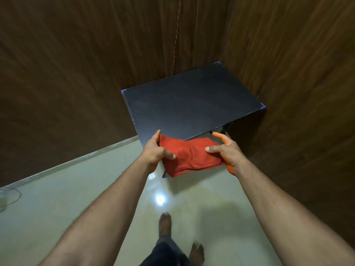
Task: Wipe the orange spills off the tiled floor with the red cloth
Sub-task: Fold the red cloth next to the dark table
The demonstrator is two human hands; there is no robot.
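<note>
I hold the red cloth (190,156) folded and stretched between both hands, in the air in front of the black table. My left hand (155,150) pinches its left end between thumb and fingers. My right hand (224,150) grips its right end, and orange stains mark that hand's fingertips and palm edge. A faint yellowish-orange smear (217,206) shows on the glossy tiled floor (76,204) below the cloth, near my feet.
A small black folding table (192,100) stands in the corner against brown wood-panelled walls (67,73). A thin red cord (175,39) hangs down the wall behind it. My bare feet (165,223) stand on the tiles. A wire (11,196) lies at far left.
</note>
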